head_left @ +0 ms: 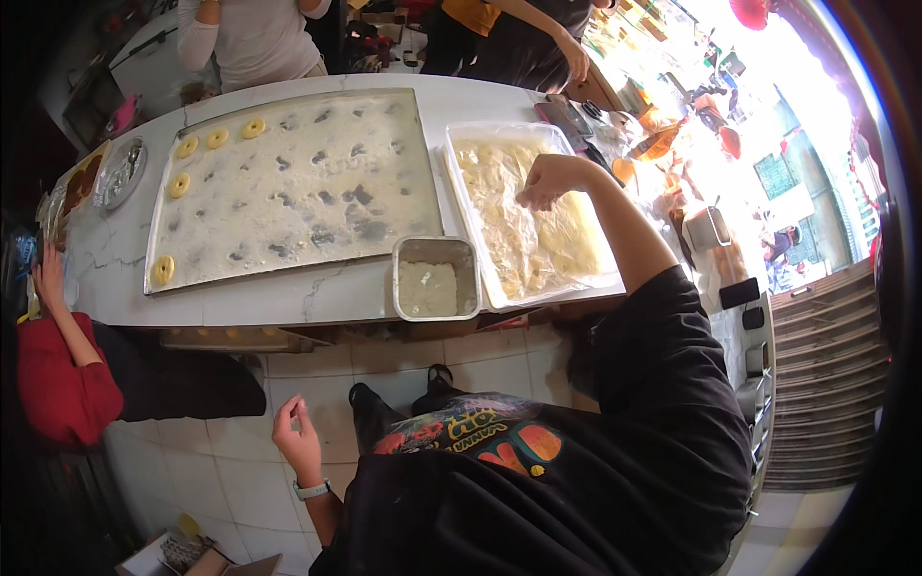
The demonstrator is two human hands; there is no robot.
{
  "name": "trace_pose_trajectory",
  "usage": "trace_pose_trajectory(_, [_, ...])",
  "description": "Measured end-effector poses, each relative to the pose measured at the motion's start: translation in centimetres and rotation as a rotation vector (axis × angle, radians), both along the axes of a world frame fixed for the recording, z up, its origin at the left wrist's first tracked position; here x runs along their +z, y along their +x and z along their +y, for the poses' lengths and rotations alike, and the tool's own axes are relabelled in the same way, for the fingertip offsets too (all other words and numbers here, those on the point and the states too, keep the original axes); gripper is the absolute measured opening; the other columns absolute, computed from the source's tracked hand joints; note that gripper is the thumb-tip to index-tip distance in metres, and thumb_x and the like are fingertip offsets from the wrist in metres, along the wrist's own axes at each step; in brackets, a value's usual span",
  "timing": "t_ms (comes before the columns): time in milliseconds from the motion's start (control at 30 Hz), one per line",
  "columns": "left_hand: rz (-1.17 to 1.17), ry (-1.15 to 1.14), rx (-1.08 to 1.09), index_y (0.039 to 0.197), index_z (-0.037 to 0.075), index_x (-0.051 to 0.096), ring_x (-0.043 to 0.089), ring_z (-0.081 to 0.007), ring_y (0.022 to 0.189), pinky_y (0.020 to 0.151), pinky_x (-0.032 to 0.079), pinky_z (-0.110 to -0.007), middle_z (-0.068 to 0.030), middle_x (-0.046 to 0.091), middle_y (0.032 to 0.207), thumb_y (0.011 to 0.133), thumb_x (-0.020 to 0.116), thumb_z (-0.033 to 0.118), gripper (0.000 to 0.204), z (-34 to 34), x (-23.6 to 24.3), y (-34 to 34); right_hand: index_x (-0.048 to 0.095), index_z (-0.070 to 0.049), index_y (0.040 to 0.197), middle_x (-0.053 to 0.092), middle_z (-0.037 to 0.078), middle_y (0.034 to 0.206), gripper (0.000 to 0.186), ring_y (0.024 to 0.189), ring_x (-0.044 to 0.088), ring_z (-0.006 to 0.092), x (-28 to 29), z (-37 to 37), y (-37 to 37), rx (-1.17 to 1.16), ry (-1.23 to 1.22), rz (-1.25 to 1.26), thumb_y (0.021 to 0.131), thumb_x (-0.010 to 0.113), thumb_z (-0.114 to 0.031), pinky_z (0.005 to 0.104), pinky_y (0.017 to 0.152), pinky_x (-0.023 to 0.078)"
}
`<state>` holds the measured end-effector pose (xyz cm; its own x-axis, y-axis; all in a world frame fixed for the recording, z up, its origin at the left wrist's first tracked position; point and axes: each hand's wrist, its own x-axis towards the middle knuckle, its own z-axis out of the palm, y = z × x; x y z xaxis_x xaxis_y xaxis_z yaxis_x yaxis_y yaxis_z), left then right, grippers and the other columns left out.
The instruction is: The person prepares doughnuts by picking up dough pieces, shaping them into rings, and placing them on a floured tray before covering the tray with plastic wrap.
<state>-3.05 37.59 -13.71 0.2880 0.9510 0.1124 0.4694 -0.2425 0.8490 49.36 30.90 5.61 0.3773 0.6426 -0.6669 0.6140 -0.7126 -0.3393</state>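
pale dough [569, 238] lies below right hand [555, 180], fingers bunched; left hand [298, 440] hovers, fingers parted.

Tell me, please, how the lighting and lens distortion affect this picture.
Head view: daylight washes out the upper-right background; head view: the clear plastic film beneath the right hand catches whitish glints; head view: the table and brown slats curve with fisheye distortion, and the corners darken to black.
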Motion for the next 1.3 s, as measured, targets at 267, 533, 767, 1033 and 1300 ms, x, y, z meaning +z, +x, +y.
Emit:
trace_pose_trajectory(267, [0.038, 0.035, -0.012, 0.093, -0.001, 0.062, 0.061, -0.0213, 0.075, 0.067, 0.048, -0.03, -0.0119, 0.064, 0.087, 0.086, 0.056, 0.009, 0.014, -4.1, 1.0, 2.7, 0.065, 0.004, 0.091, 0.067, 0.014, 0.079, 0.02, 0.068, 0.065, 0.0168, -2.6, -2.7, 7.7, -0.192, 0.32, 0.083, 0.075, 0.062, -0.006, 0.0286, 0.062, 0.054])
trace_pose_trajectory(533, [0.027, 0.049, 0.044, 0.093, -0.001, 0.062, 0.061, -0.0209, 0.076, 0.067, 0.049, -0.03, -0.0117, 0.064, 0.088, 0.086, 0.056, 0.009, 0.014, -6.0, 1.4, 3.7, 0.067, -0.003, 0.082, 0.067, 0.012, 0.081, 0.025, 0.081, 0.065, 0.0205, -2.3, -4.8, 9.2, -0.092, 0.122, -0.537, 0.068, 0.069, -0.024, 0.0346, 0.07, 0.051])
trace_pose_trajectory(767, [0.039, 0.117, 0.065, 0.092, -0.001, 0.062, 0.061, -0.0213, 0.075, 0.067, 0.048, -0.03, -0.0122, 0.064, 0.085, 0.084, 0.057, 0.008, 0.013, -5.6, 2.6, 3.4, 0.067, -0.004, 0.084, 0.065, 0.012, 0.086, 0.016, 0.083, 0.061, 0.0265, -2.8, 0.6, -2.1, 0.618, 0.626, -0.215, 0.075, 0.063, -0.016, 0.0357, 0.076, 0.047])
trace_pose_trajectory(1033, [0.104, 0.212, -0.014, 0.093, -0.003, 0.062, 0.062, -0.0157, 0.073, 0.067, 0.049, -0.026, -0.0106, 0.064, 0.085, 0.085, 0.057, 0.008, 0.015, -4.4, 3.9, 3.9, 0.066, -0.003, 0.083, 0.063, 0.021, 0.083, 0.017, 0.083, 0.062, 0.0337, -12.9, 2.6, -16.0, 0.829, 0.549, -0.172, 0.07, 0.059, -0.012, 0.0404, 0.07, 0.051])
trace_pose_trajectory(1300, [0.041, 0.141, 0.076, 0.092, -0.002, 0.063, 0.061, -0.0208, 0.072, 0.065, 0.048, -0.03, -0.0132, 0.064, 0.084, 0.085, 0.056, 0.008, 0.014, -4.2, 3.3, 3.4, 0.067, -0.001, 0.094, 0.067, 0.012, 0.082, 0.025, 0.07, 0.065, 0.0169, -4.4, 0.2, -8.2, 0.434, 0.592, 0.376, 0.071, 0.066, -0.012, 0.0287, 0.068, 0.05])
